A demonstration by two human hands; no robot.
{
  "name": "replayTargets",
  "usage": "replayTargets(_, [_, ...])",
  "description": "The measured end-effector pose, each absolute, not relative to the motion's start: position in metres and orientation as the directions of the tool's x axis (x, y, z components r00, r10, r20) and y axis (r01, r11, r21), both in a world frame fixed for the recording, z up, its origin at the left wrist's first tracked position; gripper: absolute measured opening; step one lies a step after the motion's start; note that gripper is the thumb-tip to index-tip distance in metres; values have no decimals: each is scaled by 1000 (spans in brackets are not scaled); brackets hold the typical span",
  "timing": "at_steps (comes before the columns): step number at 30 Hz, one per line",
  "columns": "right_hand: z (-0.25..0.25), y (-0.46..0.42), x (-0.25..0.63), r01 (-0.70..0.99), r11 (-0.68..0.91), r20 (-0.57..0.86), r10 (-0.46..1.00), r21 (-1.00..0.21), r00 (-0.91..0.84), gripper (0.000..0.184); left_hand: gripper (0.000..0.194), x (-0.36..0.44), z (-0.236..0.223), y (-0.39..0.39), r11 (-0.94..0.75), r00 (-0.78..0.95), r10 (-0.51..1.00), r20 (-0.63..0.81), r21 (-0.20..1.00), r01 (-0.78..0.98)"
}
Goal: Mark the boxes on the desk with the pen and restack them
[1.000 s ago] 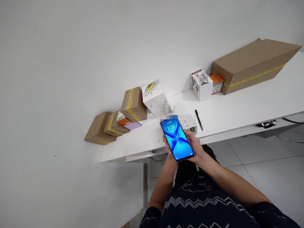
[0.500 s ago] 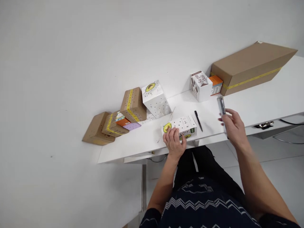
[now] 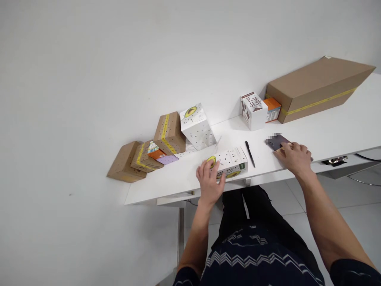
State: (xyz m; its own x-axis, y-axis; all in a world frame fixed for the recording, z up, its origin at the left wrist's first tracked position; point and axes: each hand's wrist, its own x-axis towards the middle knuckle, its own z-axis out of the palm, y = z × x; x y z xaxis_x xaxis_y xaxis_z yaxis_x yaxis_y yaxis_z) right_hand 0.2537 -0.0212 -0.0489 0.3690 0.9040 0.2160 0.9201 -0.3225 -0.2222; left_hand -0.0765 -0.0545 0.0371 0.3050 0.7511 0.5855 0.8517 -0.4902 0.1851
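Observation:
A smartphone [image 3: 279, 141] lies back side up on the white table at the right, near the front edge. My right hand [image 3: 294, 158] rests over its near end, fingers curled onto it. A white carton with avocado pictures [image 3: 230, 161] lies on its side at the middle of the table. At the carton's left end is my left hand [image 3: 209, 180], fingers apart and partly over its corner; I cannot tell how firmly they touch it. A black pen [image 3: 250, 154] lies between the carton and the phone.
Along the wall at left stand several brown boxes [image 3: 169, 131] with yellow tape and a white avocado box [image 3: 198, 126]. Back right are a white "Super Meal" box [image 3: 254, 111], an orange box [image 3: 272, 109] and a long brown carton [image 3: 321, 89]. The table's front edge [image 3: 268, 172] runs before me.
The phone, first held in both hands with its screen lit, has moved right in my right hand and down onto the table. My left hand went to the avocado carton, then slid slightly left.

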Motion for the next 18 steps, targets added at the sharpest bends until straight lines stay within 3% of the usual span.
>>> replayTargets(2, [-52,-22,257,919,-306,264,891,-250,369,51,55,-93,42,-48,-442,232,815,531,313,840])
replayTargets(4, [-52,-25,255,920,-268,368,856,-285,363,51,75,-109,40,-38,-386,172,894,414,515,766])
replayTargets(6, [-48,-30,247,920,-188,472,812,-343,342,48,94,-120,32,-29,-298,180,954,239,737,607])
replayTargets(8, [-42,-36,233,899,-83,525,787,-431,324,44,99,-125,22,-22,-182,255,964,79,893,412])
replayTargets(12, [-34,-47,200,778,59,468,826,-625,313,37,86,-119,15,-21,-66,267,964,1,970,234])
replayTargets(18, [-37,-52,180,677,82,359,890,-732,280,32,74,-117,56,-21,-172,21,985,172,958,228])
